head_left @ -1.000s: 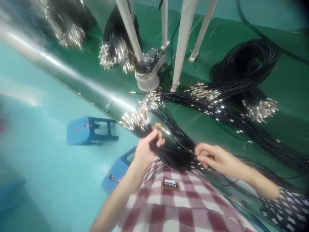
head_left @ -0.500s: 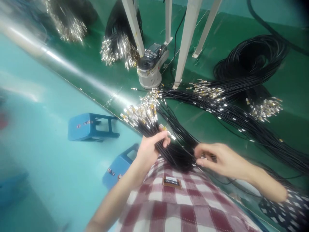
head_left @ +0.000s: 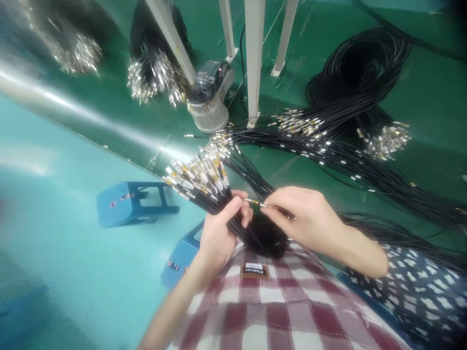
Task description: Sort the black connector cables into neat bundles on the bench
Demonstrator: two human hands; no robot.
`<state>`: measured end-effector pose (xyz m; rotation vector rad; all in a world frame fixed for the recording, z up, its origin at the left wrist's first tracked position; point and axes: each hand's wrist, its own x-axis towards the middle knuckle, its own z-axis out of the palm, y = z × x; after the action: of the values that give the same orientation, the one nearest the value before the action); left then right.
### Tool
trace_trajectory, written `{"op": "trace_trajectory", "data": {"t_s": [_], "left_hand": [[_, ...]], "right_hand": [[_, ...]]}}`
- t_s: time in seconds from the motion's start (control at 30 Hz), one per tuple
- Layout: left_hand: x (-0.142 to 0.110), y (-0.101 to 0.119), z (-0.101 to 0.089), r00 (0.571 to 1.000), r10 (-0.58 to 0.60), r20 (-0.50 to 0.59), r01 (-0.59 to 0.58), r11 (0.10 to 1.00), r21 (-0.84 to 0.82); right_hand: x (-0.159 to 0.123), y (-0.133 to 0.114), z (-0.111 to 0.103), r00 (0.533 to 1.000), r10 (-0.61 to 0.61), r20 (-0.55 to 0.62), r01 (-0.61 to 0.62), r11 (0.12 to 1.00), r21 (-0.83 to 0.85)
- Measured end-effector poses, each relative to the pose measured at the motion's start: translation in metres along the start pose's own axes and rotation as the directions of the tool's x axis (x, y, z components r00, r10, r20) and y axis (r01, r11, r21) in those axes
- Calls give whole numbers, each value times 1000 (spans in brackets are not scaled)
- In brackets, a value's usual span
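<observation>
Gripping cable bundle (head_left: 204,182) in left hand (head_left: 220,228); apparently handling one connector (head_left: 254,201), pinched in right hand (head_left: 302,214). Calls for steady pinch next.

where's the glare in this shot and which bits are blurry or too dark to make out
Head view, left: a white streak of glare runs along the green table near its edge; head view, upper left: the farthest cable bundle is blurred; head view, centre: the connectors beyond the left hand look crisper; head view, top right: the corner falls to near black.
</observation>
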<state>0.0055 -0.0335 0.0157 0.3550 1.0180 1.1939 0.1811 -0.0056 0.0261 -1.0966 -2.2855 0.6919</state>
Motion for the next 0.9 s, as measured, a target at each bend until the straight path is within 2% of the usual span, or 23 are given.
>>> {"op": "trace_trajectory", "data": {"t_s": [0.17, 0.27, 0.4, 0.5, 0.6, 0.67, 0.73, 0.8, 0.9], "left_hand": [[0, 1, 4, 999, 15, 46, -20, 994, 109], [-1, 2, 4, 998, -4, 69, -6, 989, 145], [-3, 2, 3, 998, -5, 66, -6, 987, 162], [-4, 2, 3, 999, -7, 46, 0, 988, 155], [-3, 3, 5, 999, -17, 49, 9, 987, 160], [-2, 3, 6, 998, -12, 62, 1, 984, 176], [-1, 4, 7, 997, -10, 77, -6, 980, 201], [-1, 5, 8, 996, -14, 90, -7, 976, 220], [-1, 6, 9, 995, -23, 96, 1, 974, 226]], "right_hand": [[-4, 1, -2, 978, -189, -83, 157, 941, -299], [-3, -1, -4, 965, -248, -89, 197, 904, -380], [-8, -1, -8, 966, -235, -106, 176, 900, -398], [-17, 4, -17, 985, -148, -87, 103, 916, -387], [-23, 10, -27, 1000, 5, -7, -7, 966, -258], [-19, 10, -32, 994, 90, 58, -84, 992, -99], [-9, 8, -33, 977, 170, 126, -181, 980, 85], [5, 6, -30, 936, 256, 244, -319, 907, 274], [24, 6, -22, 836, 245, 491, -506, 689, 519]]}}
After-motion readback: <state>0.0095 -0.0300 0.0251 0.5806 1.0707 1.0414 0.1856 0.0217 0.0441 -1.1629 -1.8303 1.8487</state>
